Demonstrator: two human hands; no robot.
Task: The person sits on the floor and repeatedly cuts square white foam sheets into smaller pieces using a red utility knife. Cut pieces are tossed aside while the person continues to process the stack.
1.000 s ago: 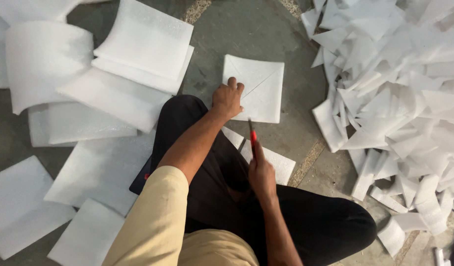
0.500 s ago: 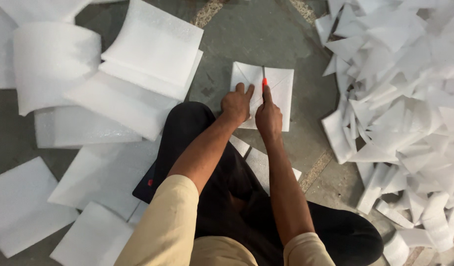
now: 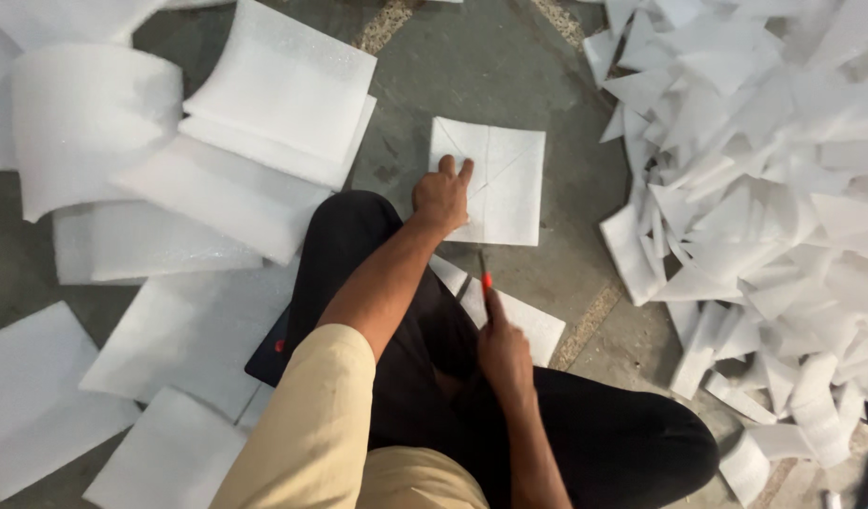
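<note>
A white square foam sheet with cut lines lies on the grey floor ahead of my knee. My left hand presses flat on its near left corner. My right hand is drawn back over my black-trousered leg and grips a thin knife with an orange tip, blade pointing toward the sheet. Another white foam piece lies under the right hand beside my leg.
Stacked and curled white foam sheets cover the floor to the left and near left. A big heap of cut foam scraps fills the right side. A dark flat object with a red dot lies under my left leg.
The right hand with the knife has pulled back from the square sheet toward my body. The left hand stays pressed on the sheet.
</note>
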